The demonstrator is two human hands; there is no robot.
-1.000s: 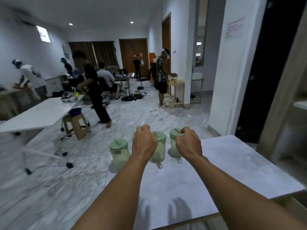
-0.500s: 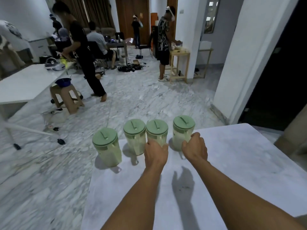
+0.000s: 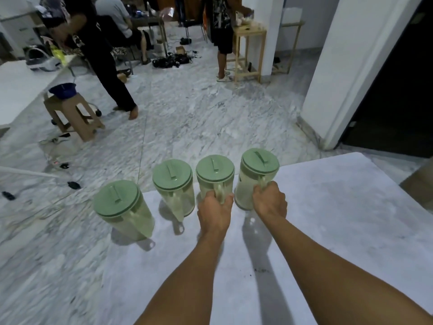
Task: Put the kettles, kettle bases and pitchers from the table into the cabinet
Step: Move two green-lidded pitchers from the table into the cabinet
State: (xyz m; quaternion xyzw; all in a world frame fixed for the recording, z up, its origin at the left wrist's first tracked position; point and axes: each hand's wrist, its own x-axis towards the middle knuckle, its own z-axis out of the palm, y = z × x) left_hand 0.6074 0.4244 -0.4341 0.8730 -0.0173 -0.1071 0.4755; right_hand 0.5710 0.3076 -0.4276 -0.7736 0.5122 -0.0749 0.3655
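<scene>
Several clear pitchers with green lids stand in a row along the far edge of the white table (image 3: 339, 219). My left hand (image 3: 214, 213) is closed around the handle of the third pitcher from the left (image 3: 214, 171). My right hand (image 3: 269, 201) grips the handle of the rightmost pitcher (image 3: 256, 167). Both held pitchers rest upright on the table. The leftmost pitcher (image 3: 121, 205) and the second pitcher (image 3: 172, 181) stand untouched, handles pointing toward me. No kettle, kettle base or cabinet is in view.
Beyond the table is marble floor with a wooden stool (image 3: 72, 111), cables, a second white table (image 3: 21, 83) at the left, and several people standing or sitting. A white pillar (image 3: 346, 66) and a dark doorway (image 3: 398, 90) are at the right.
The view has tilted down and closer to the pitchers. Both hands have moved forward onto the handles of the two right-hand pitchers and closed on them.
</scene>
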